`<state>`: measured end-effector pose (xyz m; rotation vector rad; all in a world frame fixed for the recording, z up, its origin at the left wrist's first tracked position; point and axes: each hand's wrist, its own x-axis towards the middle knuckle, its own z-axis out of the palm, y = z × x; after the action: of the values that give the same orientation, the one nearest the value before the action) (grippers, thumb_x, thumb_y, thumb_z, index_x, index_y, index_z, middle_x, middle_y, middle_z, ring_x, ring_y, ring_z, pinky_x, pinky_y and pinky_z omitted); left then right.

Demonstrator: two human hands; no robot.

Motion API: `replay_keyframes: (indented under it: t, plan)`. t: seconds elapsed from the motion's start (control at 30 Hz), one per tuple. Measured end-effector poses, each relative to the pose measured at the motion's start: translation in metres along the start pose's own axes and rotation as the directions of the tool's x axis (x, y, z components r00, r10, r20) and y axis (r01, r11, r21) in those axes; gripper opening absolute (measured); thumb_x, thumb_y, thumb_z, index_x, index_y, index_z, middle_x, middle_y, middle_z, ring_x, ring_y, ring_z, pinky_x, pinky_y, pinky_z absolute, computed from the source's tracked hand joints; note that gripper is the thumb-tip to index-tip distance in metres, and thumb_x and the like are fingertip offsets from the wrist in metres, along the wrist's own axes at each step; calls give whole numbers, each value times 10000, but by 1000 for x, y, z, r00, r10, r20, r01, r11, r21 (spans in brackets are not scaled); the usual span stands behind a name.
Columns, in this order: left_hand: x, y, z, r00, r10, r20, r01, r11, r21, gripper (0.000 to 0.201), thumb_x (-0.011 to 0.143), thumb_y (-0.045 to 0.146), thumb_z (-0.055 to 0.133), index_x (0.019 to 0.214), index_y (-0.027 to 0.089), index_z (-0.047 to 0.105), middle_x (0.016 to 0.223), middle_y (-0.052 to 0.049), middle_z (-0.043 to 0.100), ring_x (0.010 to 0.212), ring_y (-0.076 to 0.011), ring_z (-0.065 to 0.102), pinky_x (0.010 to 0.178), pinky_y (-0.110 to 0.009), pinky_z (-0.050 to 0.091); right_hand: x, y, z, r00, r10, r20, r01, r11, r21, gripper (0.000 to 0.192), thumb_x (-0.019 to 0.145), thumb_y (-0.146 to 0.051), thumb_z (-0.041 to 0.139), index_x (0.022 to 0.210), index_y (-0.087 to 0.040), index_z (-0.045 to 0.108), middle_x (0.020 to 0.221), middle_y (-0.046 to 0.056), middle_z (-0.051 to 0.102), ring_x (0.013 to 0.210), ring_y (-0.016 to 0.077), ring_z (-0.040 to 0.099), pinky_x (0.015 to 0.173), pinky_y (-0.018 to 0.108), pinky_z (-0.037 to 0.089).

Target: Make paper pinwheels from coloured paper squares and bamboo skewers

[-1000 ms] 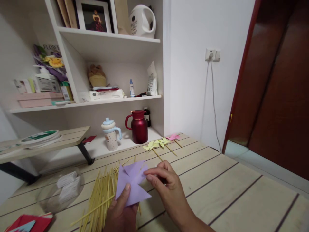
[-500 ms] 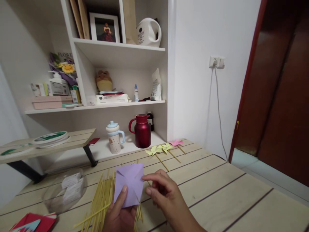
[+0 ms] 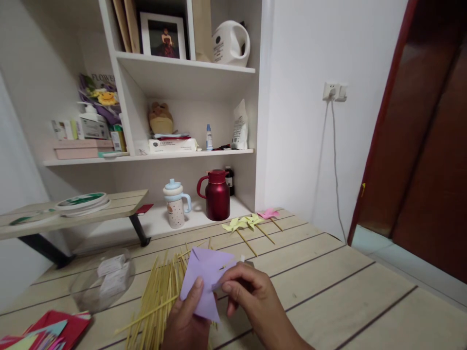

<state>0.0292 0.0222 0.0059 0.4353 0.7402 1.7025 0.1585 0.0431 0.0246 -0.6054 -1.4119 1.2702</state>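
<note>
A square of purple paper, slit from its corners toward the middle, is held up over the table. My left hand grips it from below, thumb on its face. My right hand pinches one flap at the paper's right side between thumb and index finger, bending it inward. Behind and left of the paper lies a loose pile of thin yellow sticks. Farther back, two yellow paper pinwheels and a pink pinwheel lie on the table, each with a stick.
A clear bowl with white bundles stands left of the sticks, near coloured paper sheets. A low wooden stand carries plates. Behind the table, a shelf holds a red thermos jug and a speckled cup.
My right hand has closed on the paper's right-hand flap and folded it inward. The purple paper has turned and shifted slightly right. The whole view has moved a little.
</note>
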Motion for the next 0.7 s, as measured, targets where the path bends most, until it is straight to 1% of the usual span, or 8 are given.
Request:
replay_keyframes:
  t: [0.1, 0.17, 0.23, 0.27, 0.3, 0.5, 0.6, 0.7]
  plan:
    - [0, 3, -9, 1000, 17, -6, -16, 997, 77, 207, 629, 218, 810, 831, 212, 764, 820, -52, 765, 925, -283, 702, 857, -360, 552, 1, 3, 0, 1000, -2, -23, 1, 999, -44, 135, 788, -250, 694, 681, -169, 705, 691, -10, 615, 475, 84, 562, 464, 200, 471]
    - [0, 4, -19, 994, 99, -45, -87, 973, 216, 261, 535, 122, 844, 764, 221, 767, 783, -43, 761, 968, -278, 685, 886, -311, 535, 1, 4, 0, 999, 7, -40, -9, 998, -60, 117, 762, -238, 720, 674, -166, 696, 675, -15, 603, 486, 88, 552, 462, 200, 460]
    - [-1, 2, -28, 984, 163, -66, -135, 942, 309, 388, 446, 30, 859, 766, 232, 771, 891, -56, 778, 1121, -289, 624, 958, -268, 485, 2, 6, 0, 998, 31, -50, -34, 998, -61, 108, 742, -230, 739, 679, -165, 680, 641, -25, 591, 495, 95, 552, 470, 204, 454]
    - [-1, 0, -31, 968, 243, -68, -210, 925, 315, 408, 452, 31, 856, 789, 244, 770, 932, -54, 778, 1211, -291, 570, 989, -251, 459, 2, 6, 0, 998, 42, -56, -45, 997, -65, 111, 740, -228, 740, 680, -164, 672, 626, -30, 585, 490, 97, 549, 471, 206, 449]
    - [-1, -1, -33, 961, 268, -70, -236, 925, 297, 410, 467, 36, 850, 810, 244, 768, 965, -56, 777, 1261, -294, 532, 1002, -248, 450, 2, 6, 0, 997, 47, -66, -52, 996, -75, 113, 744, -227, 734, 681, -162, 665, 622, -31, 582, 484, 96, 544, 468, 208, 443]
    - [3, -4, -28, 985, 143, -92, -122, 972, 199, 403, 510, 31, 804, 850, 240, 746, 928, -37, 772, 1152, -320, 618, 944, -356, 519, 2, 9, -2, 989, 42, -141, -62, 989, -137, 114, 768, -226, 690, 688, -161, 641, 633, -26, 570, 483, 99, 510, 452, 214, 425]
    - [-2, -5, -28, 983, 158, -88, -137, 967, 216, 415, 488, 5, 819, 825, 238, 753, 1006, -33, 765, 1178, -288, 599, 984, -299, 476, 3, 9, -3, 986, 40, -160, -63, 988, -142, 138, 780, -256, 685, 697, -165, 624, 621, -30, 553, 480, 99, 492, 446, 215, 413]
    - [-7, -9, -25, 985, 150, -91, -131, 973, 189, 430, 477, -8, 825, 816, 247, 755, 945, -18, 772, 1183, -262, 593, 985, -258, 459, 2, 5, -2, 982, 67, -176, -89, 988, -124, 171, 771, -287, 690, 687, -165, 604, 604, -34, 541, 468, 96, 483, 438, 212, 411]
